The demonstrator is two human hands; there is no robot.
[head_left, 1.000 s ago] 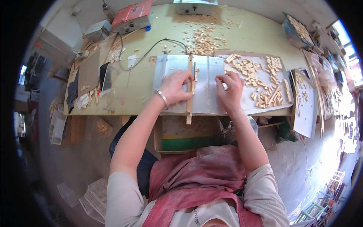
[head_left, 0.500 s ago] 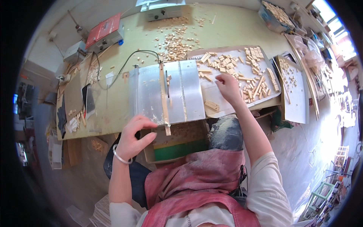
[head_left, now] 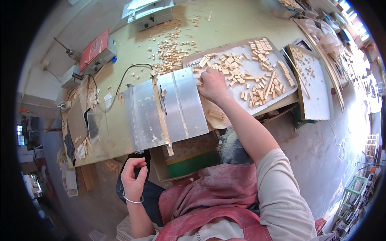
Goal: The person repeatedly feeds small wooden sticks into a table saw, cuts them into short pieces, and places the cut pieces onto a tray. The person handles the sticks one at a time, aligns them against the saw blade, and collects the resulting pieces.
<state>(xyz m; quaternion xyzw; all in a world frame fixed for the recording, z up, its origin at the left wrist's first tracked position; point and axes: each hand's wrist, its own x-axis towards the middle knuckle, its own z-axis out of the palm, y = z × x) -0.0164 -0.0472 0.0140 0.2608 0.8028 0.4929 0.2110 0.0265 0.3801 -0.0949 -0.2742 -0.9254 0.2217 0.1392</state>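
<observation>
Pale wooden blocks [head_left: 245, 76] scattered on flat grey tray [head_left: 281, 90] right of small metal table saw [head_left: 167, 106]; right hand [head_left: 212, 83] curled over near edge pcs, grip hidden. Left hand [head_left: 134, 176] loosely open, empty, below bench. Best pinch one pc cleanly, well clear of blade slot

The right hand [head_left: 212, 83] is stretched forward over the near edge of a grey tray [head_left: 281, 94], its fingers laid among the small wooden blocks [head_left: 257, 76] scattered there. Whether a block is held cannot be told. The left hand [head_left: 134, 178] is raised off the surface [head_left: 225, 24], below its front edge, with the fingers loosely curled and nothing seen in the grip; a thin bangle [head_left: 132, 199] is worn at the wrist. Between the hands a metal saw table [head_left: 169, 108] is set, with a wooden strip [head_left: 162, 116] lying across it. More wooden bits [head_left: 171, 50] are strewn behind it, near a red box [head_left: 95, 49].
</observation>
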